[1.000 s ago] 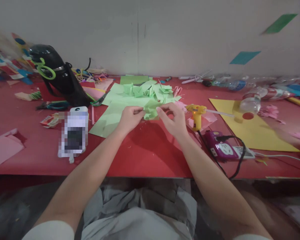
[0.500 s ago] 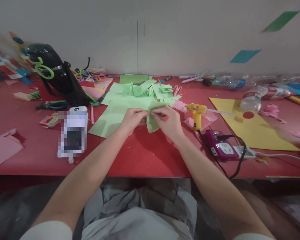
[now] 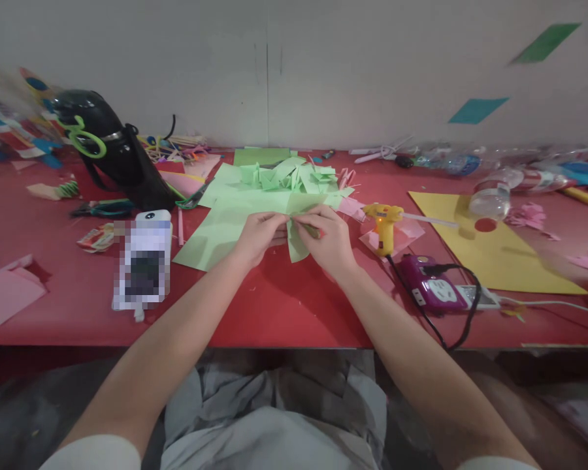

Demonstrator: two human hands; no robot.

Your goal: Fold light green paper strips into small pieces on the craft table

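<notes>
Over the red table's middle, a small piece of green paper [image 3: 298, 247] is held up between both hands. My left hand [image 3: 261, 236] pinches its left edge, thumb and fingertips together. My right hand [image 3: 327, 236] closes on the same paper from the right, its fingertips almost touching those of the left. Part of the paper is hidden behind the right fingers. Under and beyond the hands lie larger light green sheets [image 3: 210, 232], with several folded green paper pieces [image 3: 294, 175] heaped on them.
Right of the hands stands a yellow glue gun [image 3: 385, 228], its cord leading to a purple power strip [image 3: 434, 287]. A yellow sheet [image 3: 509, 254] and plastic bottle [image 3: 490, 196] lie farther right. Leftward are a phone [image 3: 144, 261] and a black tilted flask [image 3: 117, 150].
The paper has turned slightly in my fingers, and the right hand's fingers have shifted a little left. Both hands keep hold of it.
</notes>
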